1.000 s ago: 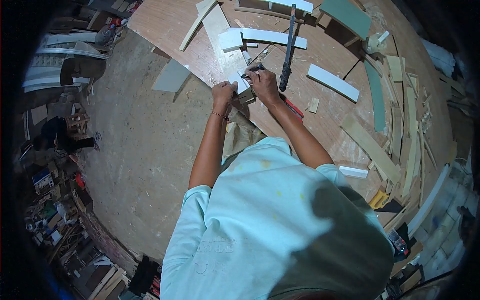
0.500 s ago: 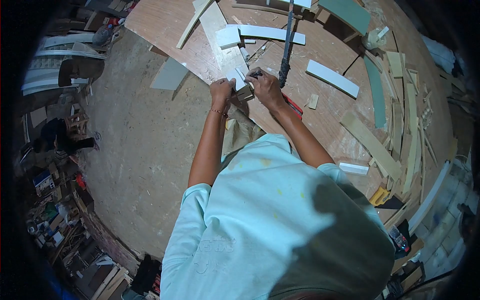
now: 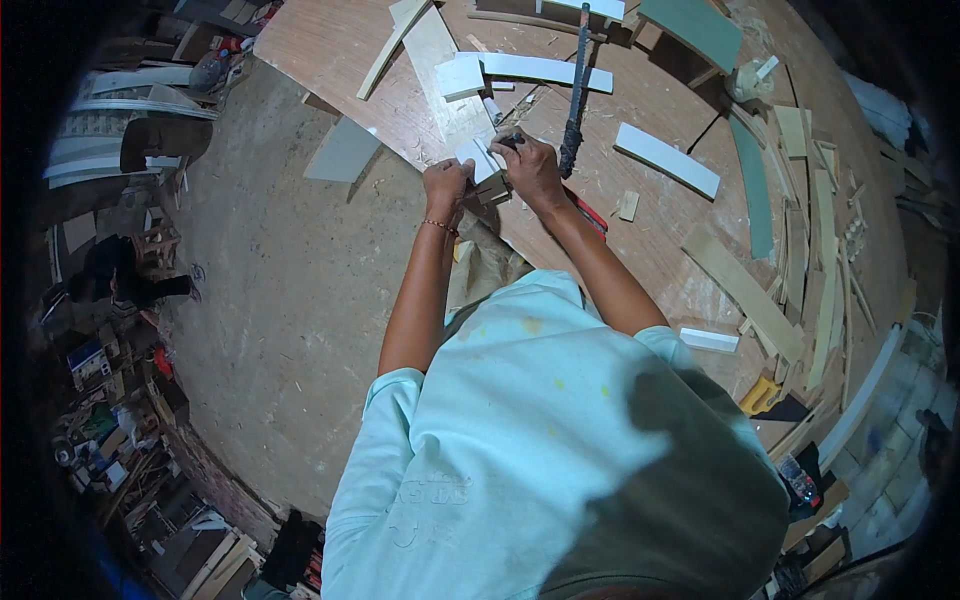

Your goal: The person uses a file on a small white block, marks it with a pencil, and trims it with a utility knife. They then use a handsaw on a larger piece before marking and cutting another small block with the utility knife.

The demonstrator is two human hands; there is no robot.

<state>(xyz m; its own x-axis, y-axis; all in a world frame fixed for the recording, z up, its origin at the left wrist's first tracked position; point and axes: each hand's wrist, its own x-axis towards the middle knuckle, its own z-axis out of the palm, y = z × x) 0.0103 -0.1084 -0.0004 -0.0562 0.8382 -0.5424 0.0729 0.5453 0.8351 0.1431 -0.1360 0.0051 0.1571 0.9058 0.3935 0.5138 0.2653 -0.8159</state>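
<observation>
At the near edge of the wooden table [image 3: 560, 215], my left hand [image 3: 445, 187] is closed on the left side of a small white block [image 3: 474, 155]. My right hand [image 3: 532, 170] is closed round a small dark object [image 3: 512, 141] at the block's right side; its kind is too small to tell. Below the block, between my hands, a brown wooden piece [image 3: 491, 188] shows at the table edge. A long pale board [image 3: 436, 75] lies beyond the block.
White strips [image 3: 666, 160], a curved green piece [image 3: 752, 190] and wood offcuts [image 3: 745, 290] lie to the right. A dark upright bar [image 3: 576, 95] stands beyond my right hand. A yellow-handled saw [image 3: 762, 395] lies near right. Another person [image 3: 120, 275] is far left.
My hands stay around the white block, with only a slight shift of my right hand. The whole view has moved a little.
</observation>
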